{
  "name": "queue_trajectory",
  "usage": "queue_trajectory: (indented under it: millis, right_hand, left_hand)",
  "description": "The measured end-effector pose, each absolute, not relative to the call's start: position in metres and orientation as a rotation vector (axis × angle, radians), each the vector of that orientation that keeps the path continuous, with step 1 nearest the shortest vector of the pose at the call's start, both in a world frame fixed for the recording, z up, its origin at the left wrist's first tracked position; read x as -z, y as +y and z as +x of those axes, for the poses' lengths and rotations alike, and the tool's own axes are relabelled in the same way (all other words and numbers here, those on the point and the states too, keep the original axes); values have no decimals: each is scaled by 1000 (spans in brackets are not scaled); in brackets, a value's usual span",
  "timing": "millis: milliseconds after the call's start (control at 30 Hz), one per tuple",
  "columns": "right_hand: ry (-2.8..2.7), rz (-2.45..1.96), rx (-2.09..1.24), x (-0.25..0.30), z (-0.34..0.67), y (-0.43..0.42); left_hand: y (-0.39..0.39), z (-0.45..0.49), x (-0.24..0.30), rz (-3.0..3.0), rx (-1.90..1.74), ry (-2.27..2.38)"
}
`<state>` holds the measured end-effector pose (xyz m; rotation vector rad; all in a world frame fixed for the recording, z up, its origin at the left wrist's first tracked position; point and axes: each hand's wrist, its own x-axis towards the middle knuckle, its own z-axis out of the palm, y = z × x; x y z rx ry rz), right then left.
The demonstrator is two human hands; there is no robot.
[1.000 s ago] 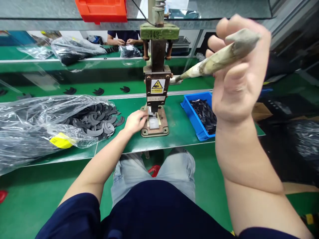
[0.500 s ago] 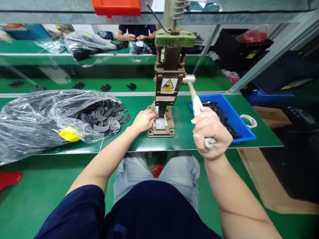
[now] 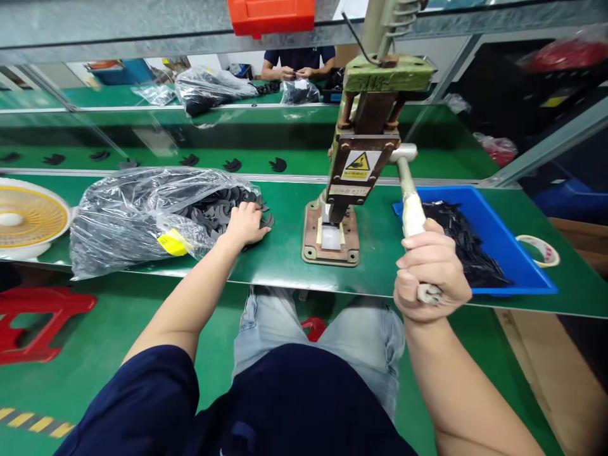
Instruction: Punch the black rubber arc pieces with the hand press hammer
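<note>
My right hand (image 3: pixel 432 272) is wrapped round the pale, tape-covered lever handle (image 3: pixel 412 212) of a hand press (image 3: pixel 363 136). Below the ram, a whitish block (image 3: pixel 331 238) sits on the rusty base plate, with no hand there. At the mouth of a clear plastic bag (image 3: pixel 123 209), my left hand (image 3: pixel 246 225) rests over a heap of dark grey curved pieces (image 3: pixel 209 215). Its thumb is apart from the fingers, and the fingertips touch the heap; I make out no piece in its grasp.
A blue tray (image 3: pixel 498 237) of black strips stands right of the press, with a tape roll (image 3: pixel 539 250) beside it. A fan (image 3: pixel 28 218) is at the far left. Curved pieces (image 3: pixel 232 165) lie spaced along the strip behind. Across the bench, another person's hands (image 3: pixel 297 73) handle something small.
My left hand has left the press base and moved left to the heap of curved pieces. My right hand stays on the lever. The view has shifted left.
</note>
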<state>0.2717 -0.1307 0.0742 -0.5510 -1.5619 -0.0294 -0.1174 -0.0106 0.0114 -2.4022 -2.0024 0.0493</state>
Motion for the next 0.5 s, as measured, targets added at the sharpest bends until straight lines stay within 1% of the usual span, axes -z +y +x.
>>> queue_trajectory:
  millis: [100,233,300,433,500]
  right_hand:
    - [-1558,-566,27,-74,271,-132]
    - [-1563,-582,34,-74,271,-133]
    - [-1557,-575,42,-74,271,-132]
    - [-1558,-559,40,-74,270,-132]
    - [-1556,-561,35,-75,269,-133]
  left_hand:
    - [-2,-120,-7,-2440,-122,-2015]
    - [2,-105,-1,-2580,19,-1936]
    - [0,-96,0,-2657,174,-1981]
    - [-2,-83,0,-2593,674,-2296]
    - [-3,-77,-1,-2657,889,-2386]
